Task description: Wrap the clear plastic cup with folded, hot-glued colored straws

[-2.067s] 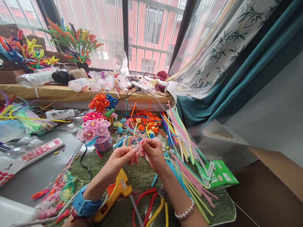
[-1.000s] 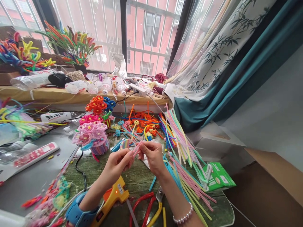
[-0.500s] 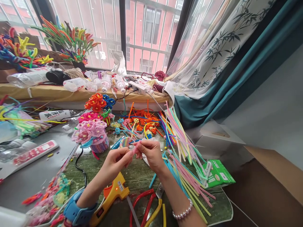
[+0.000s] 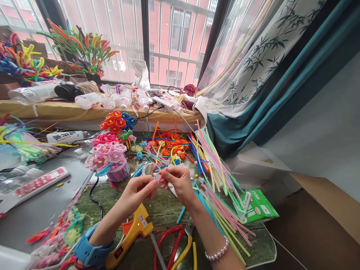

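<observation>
Both hands meet above the green table, fingertips pinched together around a small pink pipe cleaner piece [image 4: 159, 177]. My left hand [image 4: 142, 186] comes from the lower left, its thumb and forefinger closed on one end. From the right, my right hand [image 4: 178, 182] pinches the other end, thumb and forefinger together. Most of the piece is hidden by the fingers. Below my left hand lies a yellow glue gun [image 4: 136, 228]. Red-and-yellow-handled pliers [image 4: 190, 228] lie near my right forearm. Just behind the hands is a striped pastel roll [image 4: 149, 168].
Pipe cleaner flowers [image 4: 108, 155] in a striped pot stand left of the hands. Loose pipe cleaners [image 4: 222, 210] and a green packet [image 4: 260, 206] lie to the right. Orange pieces [image 4: 168, 138] are heaped behind. A black cable [image 4: 95, 198] runs at the left.
The fingertips have shifted very slightly around the pink piece. Both hands otherwise keep nearly the same place, and the things on the table have not moved.
</observation>
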Tool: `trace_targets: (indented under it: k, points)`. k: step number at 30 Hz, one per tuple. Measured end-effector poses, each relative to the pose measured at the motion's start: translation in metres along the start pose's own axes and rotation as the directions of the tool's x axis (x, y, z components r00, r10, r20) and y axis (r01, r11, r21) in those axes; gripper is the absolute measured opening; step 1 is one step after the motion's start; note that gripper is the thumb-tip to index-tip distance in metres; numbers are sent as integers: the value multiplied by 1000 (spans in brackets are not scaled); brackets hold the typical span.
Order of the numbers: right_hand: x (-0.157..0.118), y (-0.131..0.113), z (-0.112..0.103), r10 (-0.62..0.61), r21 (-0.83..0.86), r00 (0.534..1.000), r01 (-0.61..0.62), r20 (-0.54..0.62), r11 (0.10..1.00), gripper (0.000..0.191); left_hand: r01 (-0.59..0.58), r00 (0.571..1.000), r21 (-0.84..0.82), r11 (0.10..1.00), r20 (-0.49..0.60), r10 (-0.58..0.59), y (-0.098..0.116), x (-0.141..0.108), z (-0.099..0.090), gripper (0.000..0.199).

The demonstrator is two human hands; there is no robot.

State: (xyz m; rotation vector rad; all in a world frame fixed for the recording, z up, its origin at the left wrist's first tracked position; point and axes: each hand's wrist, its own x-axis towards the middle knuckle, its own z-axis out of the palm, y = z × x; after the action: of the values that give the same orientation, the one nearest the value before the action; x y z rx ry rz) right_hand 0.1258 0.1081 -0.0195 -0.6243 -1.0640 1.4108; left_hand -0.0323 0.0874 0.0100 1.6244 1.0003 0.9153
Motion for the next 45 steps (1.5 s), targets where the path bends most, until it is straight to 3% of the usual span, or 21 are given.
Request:
trace_targets:
  k: [6,10,12,14,16,18,20,22,25,29,36,45]
  points:
    - [0,2,-2,15,32,999,-16,28,999,20,13,1000,-23,1000,6,-13,2,-1,0,45]
    - [-1,1,1,-15,36,999,16,-38,999,18,-19,1000,25,1000,-12,19,-1,1,-1,43]
    - [-2,1,3,-44,27,993,47,-109,999,18,-73,992,111,991,-92,84,-3,1,0,36]
    - [-2,1,5,-62,15,983,66,-174,998,17,-160,951,308,938,-206,230,-5,1,2,26]
    - [-3,2,8,-65,9,973,69,-223,998,18,-253,856,585,771,-237,460,-7,0,3,20]
    - [-3,3,10,-57,11,966,62,-253,998,20,-304,738,808,505,-136,661,-8,-1,4,15]
    - [-4,3,13,-40,14,962,46,-269,999,22,-305,647,916,261,-1,762,-9,-2,4,13]
    - [-5,3,16,-19,24,959,27,-283,999,23,-282,610,954,103,96,787,-9,-4,4,14]
    - [-7,2,20,7,57,950,11,-311,998,24,-264,600,965,-9,172,781,-10,-5,4,18]
    - [-7,2,22,17,87,946,12,-325,996,22,-276,591,961,-23,188,784,-13,-6,5,16]
    - [-7,2,21,39,128,944,4,-329,992,25,-304,592,947,107,99,800,-12,-5,5,14]
    - [-8,2,21,47,131,933,0,-356,991,27,-334,611,929,161,83,787,-15,-4,5,17]
